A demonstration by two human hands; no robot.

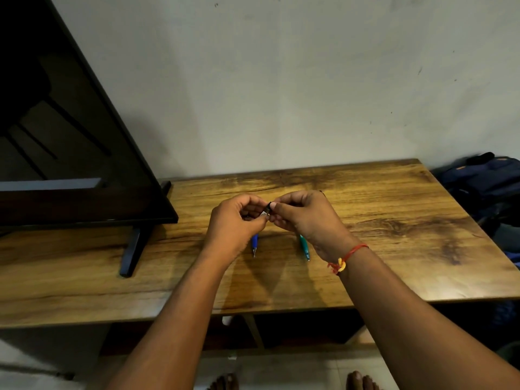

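Note:
Above the middle of the wooden table (394,235), my left hand (235,223) and my right hand (305,215) meet with curled fingers. Between their fingertips they pinch one small object (267,211), dark with a pale metallic part; most of it is hidden by the fingers. Below the hands a blue pen (254,244) and a green pen (304,247) lie on the table, tips toward me, their upper ends covered by my hands. A red thread band circles my right wrist.
A dark flat screen (70,136) stands on the table's left part, its black foot (132,251) reaching toward the front edge. A grey wall runs behind the table. A dark bag (486,187) lies off the right edge. My bare feet show below.

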